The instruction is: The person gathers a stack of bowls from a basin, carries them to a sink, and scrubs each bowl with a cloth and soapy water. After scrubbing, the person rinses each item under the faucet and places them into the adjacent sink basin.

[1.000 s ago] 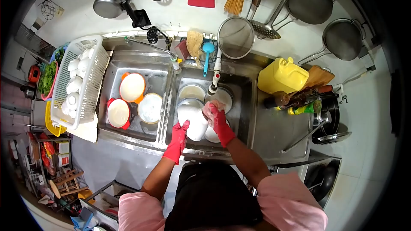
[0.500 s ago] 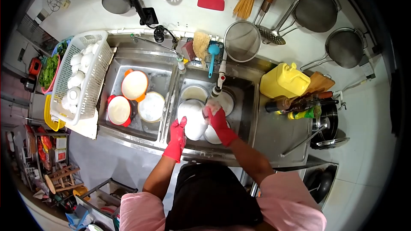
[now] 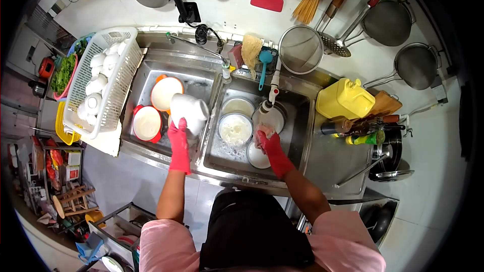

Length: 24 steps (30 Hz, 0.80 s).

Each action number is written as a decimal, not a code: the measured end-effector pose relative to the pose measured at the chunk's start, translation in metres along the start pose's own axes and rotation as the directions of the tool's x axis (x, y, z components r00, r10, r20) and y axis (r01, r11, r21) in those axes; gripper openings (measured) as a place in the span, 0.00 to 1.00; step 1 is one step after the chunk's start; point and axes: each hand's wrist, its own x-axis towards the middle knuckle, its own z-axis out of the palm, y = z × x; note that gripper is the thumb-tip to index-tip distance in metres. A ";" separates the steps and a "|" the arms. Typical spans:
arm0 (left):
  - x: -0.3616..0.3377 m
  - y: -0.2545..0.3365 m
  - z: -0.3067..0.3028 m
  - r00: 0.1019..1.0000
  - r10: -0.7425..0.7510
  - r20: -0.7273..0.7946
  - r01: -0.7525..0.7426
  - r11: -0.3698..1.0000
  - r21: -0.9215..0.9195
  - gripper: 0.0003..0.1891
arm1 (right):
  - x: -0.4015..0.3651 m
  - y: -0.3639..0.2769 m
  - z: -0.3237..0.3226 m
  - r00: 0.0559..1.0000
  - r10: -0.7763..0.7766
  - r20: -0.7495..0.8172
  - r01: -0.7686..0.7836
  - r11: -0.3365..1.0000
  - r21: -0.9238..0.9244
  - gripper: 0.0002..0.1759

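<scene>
My left hand [image 3: 179,143], in a red rubber glove, grips a white bowl [image 3: 188,113] by its lower edge, tilted above the left basin. Under and beside that bowl are an orange-edged dish [image 3: 167,94] and a red-handled dish [image 3: 147,124]; a third dish there is mostly hidden. Over the right basin, my gloved right hand [image 3: 270,150] is closed on a wet, pinkish scrubbing cloth [image 3: 263,132]. Near it lie a bowl of foamy water [image 3: 235,130], a cream bowl [image 3: 238,106], a bowl below the tap [image 3: 269,119] and a white dish [image 3: 258,155].
A white basket [image 3: 130,63] of white bowls stands on the left. The tap [image 3: 268,104] reaches over the right basin. On the right ledge are a yellow jug [image 3: 345,98] and several bottles. Strainers and utensils hang along the back wall.
My left hand has carried the white bowl left, from the right basin to above the left one. My right hand has come away from the bowl, still holding the cloth. The view has shifted slightly.
</scene>
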 end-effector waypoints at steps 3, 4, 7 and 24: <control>0.049 -0.051 -0.047 0.995 -0.015 -0.097 0.014 1.000 -0.009 0.16 | -0.014 -0.014 -0.004 0.995 0.096 0.023 -0.099 0.980 0.172 0.23; 0.060 -0.068 -0.059 0.991 -0.057 -0.119 0.059 0.998 0.013 0.16 | -0.015 -0.008 -0.008 0.995 0.089 0.039 -0.096 0.971 0.221 0.23; 0.078 -0.111 -0.080 0.988 -0.114 -0.105 0.126 0.985 0.119 0.17 | -0.015 0.022 -0.023 0.997 0.070 0.032 -0.076 0.972 0.224 0.24; -0.082 -0.323 0.085 0.829 -0.473 0.299 -0.160 0.311 0.937 0.27 | -0.053 0.012 -0.079 0.939 0.224 -0.260 -0.151 0.951 0.271 0.16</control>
